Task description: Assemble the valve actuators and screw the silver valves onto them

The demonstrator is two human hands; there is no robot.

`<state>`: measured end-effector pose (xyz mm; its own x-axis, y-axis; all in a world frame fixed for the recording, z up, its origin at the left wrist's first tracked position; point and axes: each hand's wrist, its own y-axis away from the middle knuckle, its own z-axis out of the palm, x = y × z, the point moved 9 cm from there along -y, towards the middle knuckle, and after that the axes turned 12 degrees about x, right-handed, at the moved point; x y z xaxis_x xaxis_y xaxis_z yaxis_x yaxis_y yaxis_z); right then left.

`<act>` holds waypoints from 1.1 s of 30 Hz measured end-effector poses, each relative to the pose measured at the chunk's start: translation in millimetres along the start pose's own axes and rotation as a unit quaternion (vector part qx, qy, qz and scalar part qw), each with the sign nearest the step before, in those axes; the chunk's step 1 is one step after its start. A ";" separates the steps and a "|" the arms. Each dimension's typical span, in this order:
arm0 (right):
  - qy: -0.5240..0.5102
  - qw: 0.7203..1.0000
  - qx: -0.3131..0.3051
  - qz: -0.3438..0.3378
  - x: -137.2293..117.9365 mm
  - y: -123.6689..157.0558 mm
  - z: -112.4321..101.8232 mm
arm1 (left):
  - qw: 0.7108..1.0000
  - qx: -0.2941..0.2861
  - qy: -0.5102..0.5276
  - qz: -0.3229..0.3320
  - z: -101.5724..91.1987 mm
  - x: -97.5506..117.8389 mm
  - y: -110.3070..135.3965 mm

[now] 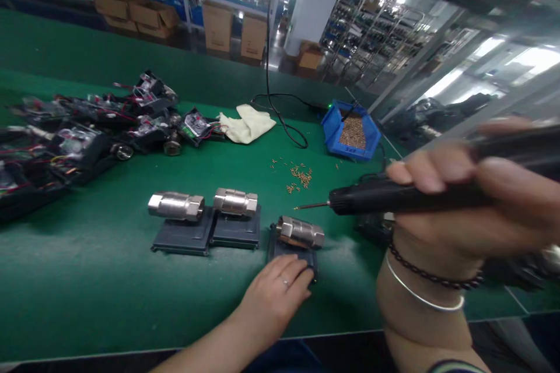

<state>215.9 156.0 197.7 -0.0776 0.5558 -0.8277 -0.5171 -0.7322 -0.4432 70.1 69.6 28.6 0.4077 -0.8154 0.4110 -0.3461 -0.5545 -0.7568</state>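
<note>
My right hand (455, 210), slightly blurred, is wrapped round a black electric screwdriver (371, 197). Its thin bit points left, and a tiny brass-coloured tip, perhaps a screw, shows at the end. Below and left of the bit lies a dark grey box (273, 250) with a silver metal pipe fitting (301, 233) across its far side. The fingers of my left hand (275, 288) are curled over the near part of this box; the thumb is hidden. Two similar boxes (181, 238) (235, 232) with metal fittings stand to the left.
Loose brass-coloured screws (301, 175) lie on the green table mat (109, 291). Behind them a blue bin (330, 128) holds many more. A cream cloth (247, 124), a black cable (284, 122) and a pile of wired dark units (79, 140) lie further back and left.
</note>
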 end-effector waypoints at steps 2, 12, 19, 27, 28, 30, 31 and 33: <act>-0.029 0.999 -0.019 0.038 29.9 -2.0 20.0 | 0.999 -0.035 -0.025 0.009 19.6 0.7 9.1; -0.015 0.980 -0.090 0.176 118.0 19.8 43.6 | 0.999 -0.019 -0.038 0.016 26.0 -1.5 16.6; 0.000 0.974 -0.114 0.197 126.8 26.3 52.3 | 0.999 -0.026 -0.039 0.011 25.1 -0.9 16.9; -0.012 0.959 -0.165 0.232 140.7 33.6 62.1 | 0.999 -0.011 -0.033 -0.005 22.9 -3.7 13.6; -0.017 0.957 -0.167 0.236 141.7 33.7 62.4 | 0.999 -0.013 -0.037 -0.002 23.3 -3.9 14.1; -0.025 0.952 -0.175 0.248 143.2 32.1 62.4 | 0.999 -0.019 -0.043 0.009 23.8 -3.9 14.7; -0.030 0.951 -0.178 0.253 143.1 29.3 61.4 | 0.999 -0.022 -0.045 0.016 23.6 -3.7 14.8; -0.042 0.956 -0.156 0.244 140.2 15.9 53.4 | 0.998 -0.021 -0.048 0.032 21.7 -3.3 14.2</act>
<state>151.3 243.2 93.0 -0.3192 0.1381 -0.9376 -0.1230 -0.9870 -0.1035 82.2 68.0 5.5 0.4618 -0.8307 0.3109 -0.4084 -0.5103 -0.7568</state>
